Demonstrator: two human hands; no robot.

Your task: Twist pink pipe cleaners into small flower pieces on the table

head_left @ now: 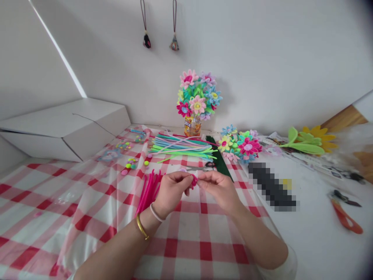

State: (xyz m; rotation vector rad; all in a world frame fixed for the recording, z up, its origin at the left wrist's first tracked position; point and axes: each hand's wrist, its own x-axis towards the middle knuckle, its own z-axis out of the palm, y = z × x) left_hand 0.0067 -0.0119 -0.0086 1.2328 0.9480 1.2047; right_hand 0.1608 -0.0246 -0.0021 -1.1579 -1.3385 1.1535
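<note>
My left hand (171,191) and my right hand (219,187) meet above the red and white checked tablecloth (186,241). Both pinch a small pink pipe-cleaner piece (194,180) held between their fingertips. A bundle of pink pipe cleaners (148,190) lies just left of my left hand. Small scissors (201,168) rest on the cloth just beyond my fingers.
Green, blue and pink pipe cleaners (182,147) are piled further back, with dark green ones (219,159) beside them. A bouquet of pipe-cleaner flowers (198,97) stands in a jar; more flowers (241,146) lie right. A white box (67,128) sits left, orange-handled scissors (346,217) right.
</note>
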